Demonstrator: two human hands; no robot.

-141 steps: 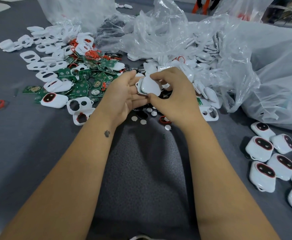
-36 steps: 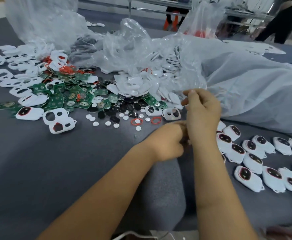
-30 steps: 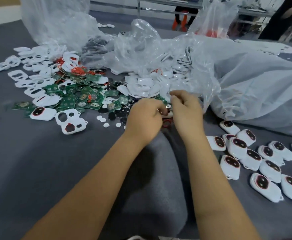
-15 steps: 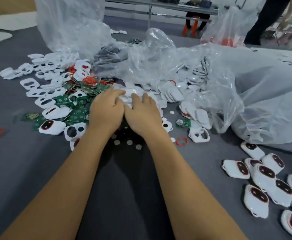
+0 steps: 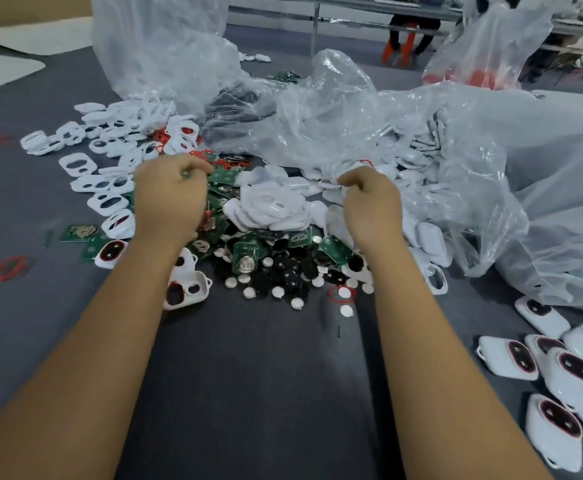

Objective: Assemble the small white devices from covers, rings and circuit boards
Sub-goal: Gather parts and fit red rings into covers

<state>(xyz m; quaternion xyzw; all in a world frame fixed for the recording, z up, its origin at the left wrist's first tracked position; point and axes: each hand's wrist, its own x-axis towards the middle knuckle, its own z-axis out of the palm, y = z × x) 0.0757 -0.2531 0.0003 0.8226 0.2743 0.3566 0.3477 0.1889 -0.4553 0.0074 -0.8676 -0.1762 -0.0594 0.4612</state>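
The small white devices (image 5: 522,360) that were finished lay in a cluster at the near right of the grey table (image 5: 265,393), well apart from the loose parts, which we judged kept done work from mixing back into stock. The parts sat in one spread heap at the far middle: white covers (image 5: 269,202) in the centre and along the far left, green circuit boards (image 5: 248,249) nearer us, red rings (image 5: 341,294) scattered at the near edge of the heap, with small white discs (image 5: 276,292) beside them. Clear plastic bags (image 5: 456,150) slumped behind and to the right, spilling more covers.

We held our left hand (image 5: 168,195) over the boards at the left of the heap, fingers curled inward; whether they pinched anything, we could not tell. Our right hand (image 5: 373,202) hovered at the right of the heap with fingers curled the same way, its grasp equally hidden from us.
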